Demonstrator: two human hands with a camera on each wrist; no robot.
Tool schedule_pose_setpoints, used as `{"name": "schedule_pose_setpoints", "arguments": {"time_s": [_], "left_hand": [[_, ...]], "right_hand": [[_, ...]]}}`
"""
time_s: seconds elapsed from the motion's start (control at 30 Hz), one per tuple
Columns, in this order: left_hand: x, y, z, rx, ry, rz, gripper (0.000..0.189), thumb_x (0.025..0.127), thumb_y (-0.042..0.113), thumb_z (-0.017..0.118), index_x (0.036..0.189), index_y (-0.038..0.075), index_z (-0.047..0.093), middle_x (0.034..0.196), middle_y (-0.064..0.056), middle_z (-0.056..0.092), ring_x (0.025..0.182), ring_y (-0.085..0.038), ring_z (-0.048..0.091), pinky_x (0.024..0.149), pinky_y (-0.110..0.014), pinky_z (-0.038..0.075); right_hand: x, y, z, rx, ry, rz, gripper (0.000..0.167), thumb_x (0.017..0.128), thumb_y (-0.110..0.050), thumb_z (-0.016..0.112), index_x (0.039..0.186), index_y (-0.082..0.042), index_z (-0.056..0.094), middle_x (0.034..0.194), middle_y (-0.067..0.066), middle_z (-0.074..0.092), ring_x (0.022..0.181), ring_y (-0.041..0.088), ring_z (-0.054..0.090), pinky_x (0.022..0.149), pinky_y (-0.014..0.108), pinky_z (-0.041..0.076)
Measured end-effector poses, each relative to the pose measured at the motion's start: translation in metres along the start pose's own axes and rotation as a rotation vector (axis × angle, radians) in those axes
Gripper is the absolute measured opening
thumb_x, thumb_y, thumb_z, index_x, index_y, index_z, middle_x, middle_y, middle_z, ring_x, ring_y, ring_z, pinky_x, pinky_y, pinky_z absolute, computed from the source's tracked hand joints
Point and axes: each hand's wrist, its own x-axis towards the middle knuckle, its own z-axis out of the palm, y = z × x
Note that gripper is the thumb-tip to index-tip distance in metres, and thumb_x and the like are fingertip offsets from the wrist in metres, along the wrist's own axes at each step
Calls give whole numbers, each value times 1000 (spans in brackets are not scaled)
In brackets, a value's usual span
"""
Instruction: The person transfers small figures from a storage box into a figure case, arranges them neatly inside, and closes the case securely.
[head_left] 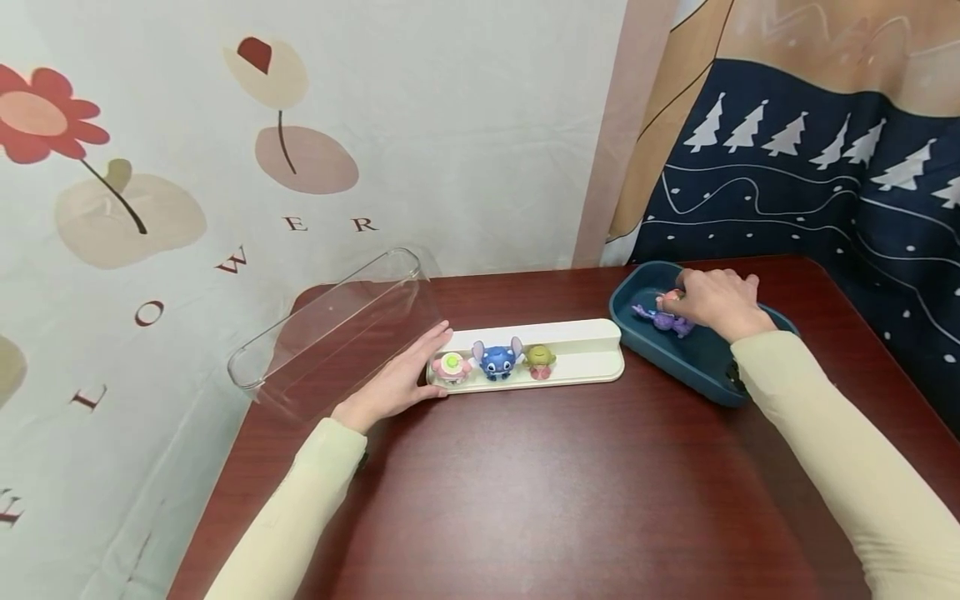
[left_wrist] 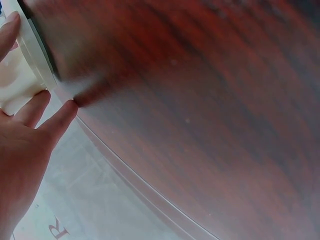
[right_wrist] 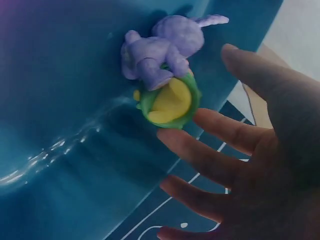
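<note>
So the table [head_left: 540, 492] is a dark reddish-brown wood-look top, grain streaks and all, kinda shiny toward the front. Both back corners look rounded off. Sitting on it: a long cream display base [head_left: 588, 371], closer to the back edge and running pretty much along it. Just beside its right end there's a dark blue tray [head_left: 675, 371] set at an angle, one end up near the back edge, the other slanting toward the right edge. Over at the back left corner there's a clear plastic cover [head_left: 337, 333], and you can see the corner right through it.
</note>
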Motion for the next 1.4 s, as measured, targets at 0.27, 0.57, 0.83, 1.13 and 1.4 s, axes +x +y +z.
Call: {"name": "schedule_pose_setpoints", "arguments": {"time_s": [0.27,0.57,0.83,1.13,1.4], "left_hand": [[2,1,2,1,2,4,94,85,11,87,161,2,32,169,-16,25,154,-30,27,122,-48,28],[4,2,2,-2,1,2,95,85,11,87,161,2,32,170,-15,24,154,-30,27,122,-48,28],[2,1,2,-2,7,6,94,85,12,87,161,3,32,170,-14,24,154,-30,28,122,-48,29],[0,0,1,0,9,7,94,85,12,87,161,3,33,170,-13,24,154,-30,28,122,-49,29],[0,0,0,6,9,12,93,85,11,87,160,1,33,170,-14,24,154,-30,28,122,-48,29]], "right_hand": [[3,3,3,-1,-13,8,44,99,-32,67,120,7,64,91,21,61,100,51,51,98,81,26],[4,8,4,32,-10,0,38,98,-25,69,118,8,64,91,21,61,100,51,51,100,83,23],[-1,11,0,85,14,2,43,96,-23,71,125,7,63,99,23,62,97,46,52,93,76,32],[-23,6,-17,228,112,-34,53,101,-39,66,132,3,60,122,31,62,104,45,54,86,64,45],[-43,-2,-22,347,168,-50,67,99,-53,64,139,0,56,135,33,57,121,49,46,94,69,42]]}}
